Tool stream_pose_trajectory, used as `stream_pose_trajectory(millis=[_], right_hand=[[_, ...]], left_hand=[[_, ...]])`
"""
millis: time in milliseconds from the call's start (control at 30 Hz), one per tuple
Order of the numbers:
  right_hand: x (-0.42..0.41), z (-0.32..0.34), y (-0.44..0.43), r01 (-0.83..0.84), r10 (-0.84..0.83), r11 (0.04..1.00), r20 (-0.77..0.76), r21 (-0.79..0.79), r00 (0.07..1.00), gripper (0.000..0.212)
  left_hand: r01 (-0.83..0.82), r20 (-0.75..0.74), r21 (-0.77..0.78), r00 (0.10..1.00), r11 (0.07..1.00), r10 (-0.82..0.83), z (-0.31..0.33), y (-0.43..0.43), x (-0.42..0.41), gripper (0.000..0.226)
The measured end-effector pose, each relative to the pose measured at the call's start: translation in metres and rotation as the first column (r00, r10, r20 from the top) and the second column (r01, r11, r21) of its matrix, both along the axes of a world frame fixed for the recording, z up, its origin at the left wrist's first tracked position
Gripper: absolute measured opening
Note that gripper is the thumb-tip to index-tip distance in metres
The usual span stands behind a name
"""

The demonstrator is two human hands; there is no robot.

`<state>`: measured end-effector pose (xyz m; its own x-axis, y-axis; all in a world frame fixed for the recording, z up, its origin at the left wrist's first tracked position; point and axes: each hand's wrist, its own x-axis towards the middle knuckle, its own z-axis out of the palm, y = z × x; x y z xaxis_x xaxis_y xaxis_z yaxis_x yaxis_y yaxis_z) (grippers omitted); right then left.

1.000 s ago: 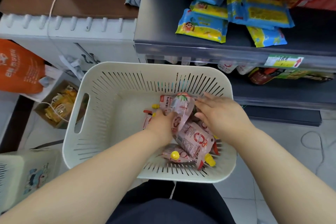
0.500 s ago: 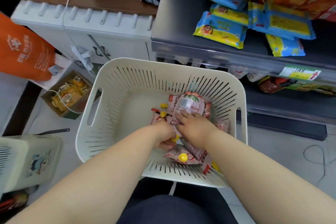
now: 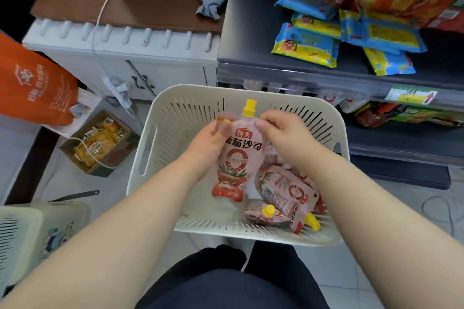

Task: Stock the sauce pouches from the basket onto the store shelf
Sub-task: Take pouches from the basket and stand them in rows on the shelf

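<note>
Pink, soft plastic sauce pouch [image 3: 237, 155] with yellow cap hangs upright, both hands [image 3: 209, 144] [image 3: 282, 133] pinching its top corners above the slotted cream basket [image 3: 160, 133]; that slack fingertip hold could slip, dropping it back.

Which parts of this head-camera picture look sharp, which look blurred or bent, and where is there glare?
Head view: the held sauce pouch reads sharpest, its label legible between the left hand and right hand; the snack packets and orange bag smear toward the edges; the shelf edge bows from wide-angle distortion and carries pale glare.
</note>
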<state>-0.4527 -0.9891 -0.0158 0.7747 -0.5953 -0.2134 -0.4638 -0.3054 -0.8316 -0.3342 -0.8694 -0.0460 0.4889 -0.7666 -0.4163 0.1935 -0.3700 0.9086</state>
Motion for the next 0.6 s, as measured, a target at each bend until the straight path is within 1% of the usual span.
stream_pose_trajectory(millis=[67,100,133,167,200,233,267,300,400,467,500,533,567,600], right_hand=[[0.005,-0.004,0.008,0.150,-0.161,0.973,0.051,0.175,0.986,0.022],[0.007,-0.008,0.013,0.222,-0.248,0.935,0.061,0.276,0.967,0.017],[0.009,-0.012,0.019,0.278,-0.332,0.874,0.073,0.399,0.940,0.010],[0.010,-0.014,0.025,0.310,-0.411,0.789,0.079,0.530,0.908,0.006],[0.012,-0.015,0.030,0.318,-0.462,0.711,0.077,0.627,0.883,0.010],[0.014,-0.015,0.034,0.305,-0.482,0.667,0.081,0.679,0.872,0.014],[0.016,-0.015,0.037,0.300,-0.480,0.671,0.088,0.678,0.873,0.015],[0.019,-0.013,0.039,0.305,-0.475,0.694,0.096,0.652,0.874,0.015],[0.032,-0.008,0.042,0.336,-0.481,0.750,0.121,0.570,0.868,0.019],[0.041,-0.010,0.044,0.319,-0.476,0.759,0.150,0.567,0.866,0.022],[0.044,-0.012,0.043,0.308,-0.491,0.726,0.150,0.614,0.858,0.029],[0.045,-0.016,0.039,0.307,-0.513,0.670,0.122,0.676,0.850,0.036],[0.046,-0.020,0.034,0.321,-0.534,0.605,0.072,0.728,0.842,0.042],[0.045,-0.026,0.028,0.364,-0.519,0.591,-0.006,0.720,0.854,0.044]], left_hand=[[-0.008,-0.053,0.004,0.999,1.000,0.008,-0.003,0.002,0.004,0.019],[-0.045,-0.048,0.006,0.998,0.999,0.045,-0.001,0.003,0.004,0.008],[-0.100,-0.052,0.012,0.994,0.995,0.101,0.000,0.003,0.004,0.007],[-0.154,-0.056,0.007,0.986,0.988,0.154,0.000,0.003,0.003,0.010],[-0.195,-0.074,-0.001,0.978,0.981,0.194,0.002,0.005,0.003,0.012],[-0.214,-0.083,-0.007,0.974,0.977,0.213,0.003,0.006,0.003,0.012],[-0.221,-0.095,-0.010,0.971,0.975,0.219,0.005,0.008,0.003,0.013],[-0.217,-0.077,-0.014,0.974,0.976,0.215,0.007,0.011,0.005,0.013],[-0.196,0.017,-0.040,0.980,0.980,0.197,0.016,0.020,0.015,0.012],[-0.181,0.081,-0.055,0.979,0.982,0.185,0.021,0.024,0.023,0.011],[-0.174,0.110,-0.059,0.978,0.983,0.180,0.022,0.025,0.026,0.009],[-0.180,0.134,-0.058,0.973,0.982,0.186,0.023,0.027,0.029,0.008],[-0.200,0.162,-0.064,0.965,0.978,0.208,0.022,0.028,0.031,0.011],[-0.233,0.184,-0.069,0.953,0.970,0.242,0.022,0.030,0.033,0.012]])
